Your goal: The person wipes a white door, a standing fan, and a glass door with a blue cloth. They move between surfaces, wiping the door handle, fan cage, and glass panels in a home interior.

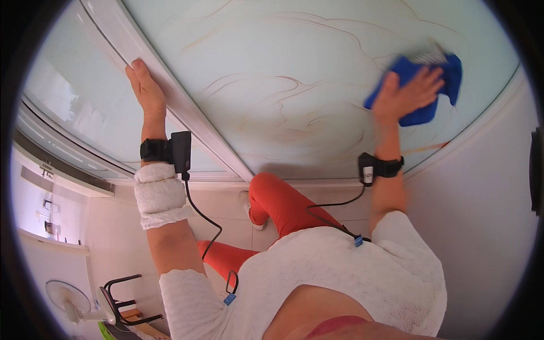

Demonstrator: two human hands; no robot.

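Note:
A blue cloth lies against a pale, swirl-patterned panel under my right hand. My right palm presses the cloth with the fingers spread, and the hand is slightly blurred. Above the fingers a whitish patch, too blurred to name, shows at the cloth's upper edge. On the left, my left hand rests on the white frame along the panel's side. Its visible fingers lie close together against the frame, and part of the hand is hidden from view.
A second glossy panel stands left of the frame. A grey-white wall rises close on the right. Black cables run from devices strapped to both wrists. A fan and a black metal frame stand at lower left on the tiled floor.

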